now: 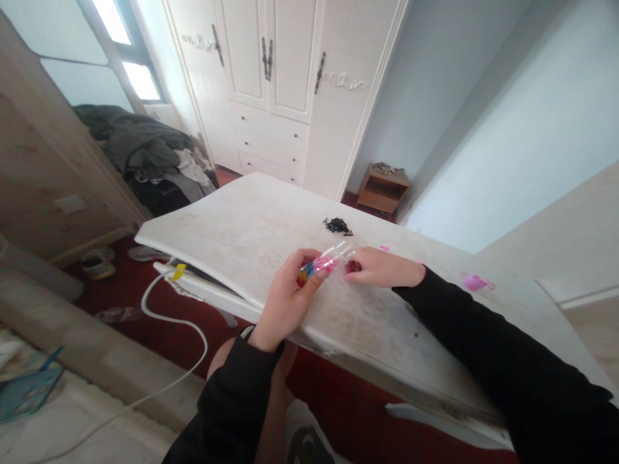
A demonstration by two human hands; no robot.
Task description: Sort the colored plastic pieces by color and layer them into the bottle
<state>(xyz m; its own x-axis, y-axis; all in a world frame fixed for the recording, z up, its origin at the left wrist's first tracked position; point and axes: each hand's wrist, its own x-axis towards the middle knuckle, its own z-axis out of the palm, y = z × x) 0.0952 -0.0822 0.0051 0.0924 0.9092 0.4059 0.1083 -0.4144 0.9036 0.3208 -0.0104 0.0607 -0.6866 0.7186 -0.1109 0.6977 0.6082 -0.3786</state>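
Observation:
My left hand (290, 296) is wrapped around a clear plastic bottle (325, 263), held tilted just above the table. Small colourful pieces, in pink, blue, yellow and red, show through its wall. The bottle's transparent end points up and to the right. Close by that end, my right hand (377, 266) has its fingers curled together; whatever they hold, if anything, is hidden. Beyond the hands, a loose heap of small black pieces (338, 225) lies on the white table (251, 212). A tiny pink piece (384, 248) lies just past my right hand.
A pink translucent item (476, 282) rests on the table to the right of my right arm. One white cable (196, 327) loops down from the table's left edge. Behind stand a white wardrobe (285, 84) and a small wooden cabinet (383, 190). Clothes (149, 151) are piled back left.

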